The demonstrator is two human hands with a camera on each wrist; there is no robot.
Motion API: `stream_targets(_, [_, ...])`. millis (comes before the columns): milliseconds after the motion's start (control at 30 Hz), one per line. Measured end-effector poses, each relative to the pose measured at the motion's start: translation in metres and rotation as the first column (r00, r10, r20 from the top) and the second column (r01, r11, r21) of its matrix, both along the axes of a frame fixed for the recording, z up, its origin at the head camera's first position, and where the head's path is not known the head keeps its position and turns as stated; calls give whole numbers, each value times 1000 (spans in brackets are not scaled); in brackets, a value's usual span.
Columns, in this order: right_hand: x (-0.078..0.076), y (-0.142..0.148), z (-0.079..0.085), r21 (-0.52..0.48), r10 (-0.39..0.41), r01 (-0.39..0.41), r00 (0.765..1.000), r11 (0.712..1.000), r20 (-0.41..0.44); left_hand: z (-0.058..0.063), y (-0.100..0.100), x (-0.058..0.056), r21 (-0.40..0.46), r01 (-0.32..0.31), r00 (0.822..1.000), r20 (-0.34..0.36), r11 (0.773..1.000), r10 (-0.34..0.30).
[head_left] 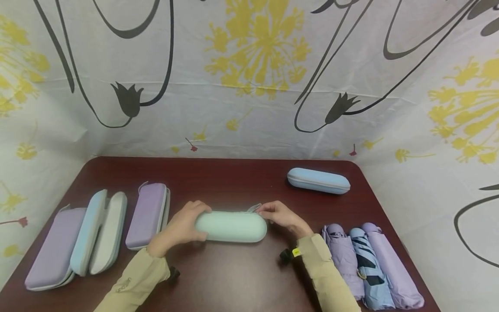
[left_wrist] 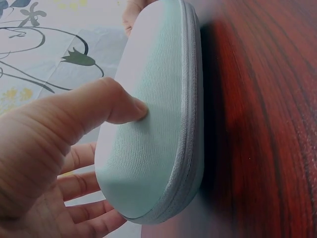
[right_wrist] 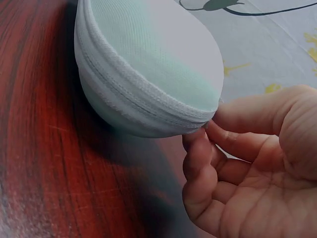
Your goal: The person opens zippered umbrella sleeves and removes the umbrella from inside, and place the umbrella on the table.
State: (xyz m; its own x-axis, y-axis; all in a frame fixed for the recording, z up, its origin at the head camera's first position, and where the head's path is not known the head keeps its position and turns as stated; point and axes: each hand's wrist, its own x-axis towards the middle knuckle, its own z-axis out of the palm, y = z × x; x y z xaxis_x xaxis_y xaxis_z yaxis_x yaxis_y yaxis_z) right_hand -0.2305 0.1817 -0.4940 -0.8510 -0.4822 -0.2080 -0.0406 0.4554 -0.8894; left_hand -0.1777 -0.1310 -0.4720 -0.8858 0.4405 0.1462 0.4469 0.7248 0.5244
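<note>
A mint-green zippered case (head_left: 231, 226) lies on the dark red table, its long side facing me. My left hand (head_left: 191, 223) grips its left end; in the left wrist view the thumb presses on the ribbed mint shell, with the other fingers around the far side. A grey zip (left_wrist: 187, 99) runs along the case's edge. At the far right corner, my right hand (head_left: 278, 214) pinches the zipper pull, which the fingertips mostly hide. A thin grey strap loop (head_left: 254, 208) sticks up beside those fingers. In the right wrist view the zip band (right_wrist: 133, 94) looks closed.
To the left stand a purple case (head_left: 58, 247), a light blue case (head_left: 89, 234), a pale case (head_left: 109, 234) and another purple case (head_left: 146, 216). A blue case (head_left: 319, 180) lies at the back right. Several folded umbrellas (head_left: 372, 264) lie at the right edge. A patterned cloth (head_left: 234, 117) hangs behind.
</note>
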Motion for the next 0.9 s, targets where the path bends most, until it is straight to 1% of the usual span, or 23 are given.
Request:
stream_targets(100, [0, 0, -1, -12, -11, 11, 1000, 1000, -29, 0, 0, 0, 2, 4, 1000, -5, 1000, -4])
stream_targets(167, [0, 0, -2, -13, -18, 18, 998, 1000, -67, -1, 0, 0, 2, 4, 1000, -6, 1000, -4])
stream_targets(233, [1, -2, -2, 11, -20, 21, 989, 1000, -145, -1, 0, 0, 0, 3, 1000, -5, 1000, -3])
stream_targets(267, [2, -2, -2, 29, -18, 25, 981, 999, -193, -1, 0, 0, 0, 3, 1000, -3, 1000, -3])
stream_targets(333, [3, -3, -1, 68, -11, 32, 956, 997, -294, -1, 0, -1, 0, 0, 1000, 2, 1000, 0])
stream_targets(400, [5, -4, 0, 104, 1, 43, 919, 994, -393, -1, 0, -1, 1, -2, 1000, 8, 1000, 2])
stream_targets(500, [8, -4, 2, 118, 21, 42, 874, 992, -485, 0, 1, -1, 4, -5, 1000, 19, 1000, 5])
stream_targets(567, [10, -3, 3, 126, 34, 39, 848, 991, -529, -1, 1, -2, -1, -7, 1000, 22, 1000, 7])
stream_targets(733, [15, -2, 4, 165, 66, 44, 792, 985, -607, -1, 1, -3, -16, -3, 1000, 13, 1000, 3])
stream_targets(833, [18, -1, 3, 194, 85, 53, 766, 979, -637, -2, 1, -3, -19, 6, 1000, 4, 1000, -6])
stream_targets(900, [20, -1, 2, 213, 93, 62, 756, 975, -648, -2, 2, -4, -22, 14, 1000, 1, 1000, -14])
